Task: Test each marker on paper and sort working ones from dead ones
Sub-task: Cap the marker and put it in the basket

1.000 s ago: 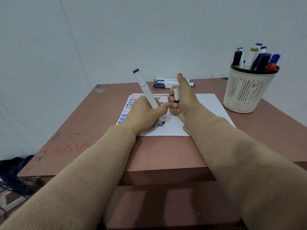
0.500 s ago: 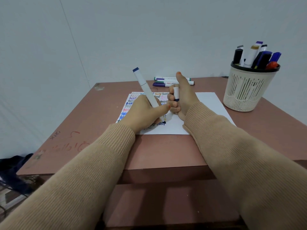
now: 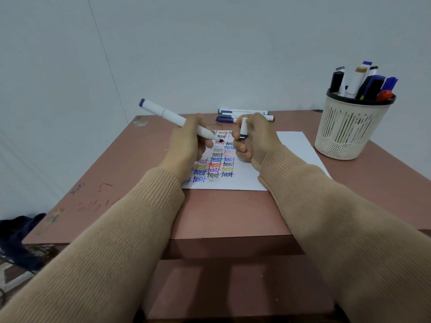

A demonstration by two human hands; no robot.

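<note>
**Marker off the paper, tip turned toward its cap**

Half a second ago the marker (image 3: pixel 172 117) stood steeply with its tip down on the paper (image 3: pixel 293 145). Now it lies much flatter and is lifted clear of the sheet. Its blue back end points up and to the left, and its dark tip hangs just left of the cap (image 3: pixel 243 128), close to it but not touching. The right thumb, raised before, has folded down.

On the floor far left of the hands lies a dark cloth (image 3: pixel 16 231). Red and dark scribbles (image 3: pixel 93 199) mark the desk (image 3: pixel 140 173) left of the left sleeve. Rows of the word "test" in many colours fill the paper's left part, and the left hand and wrist cover some of them. Just beyond both hands a few capped markers (image 3: pixel 242 114) lie on the desk, partly hidden by the right hand. Well to the right stands a slotted basket (image 3: pixel 349 131) with more markers upright in it.

The left hand (image 3: pixel 186 145) grasps the marker near its tip end, fingers curled round the barrel. The right hand (image 3: pixel 258 141) is clenched round the white cap, held upright with its dark-banded end down, above the paper.
</note>
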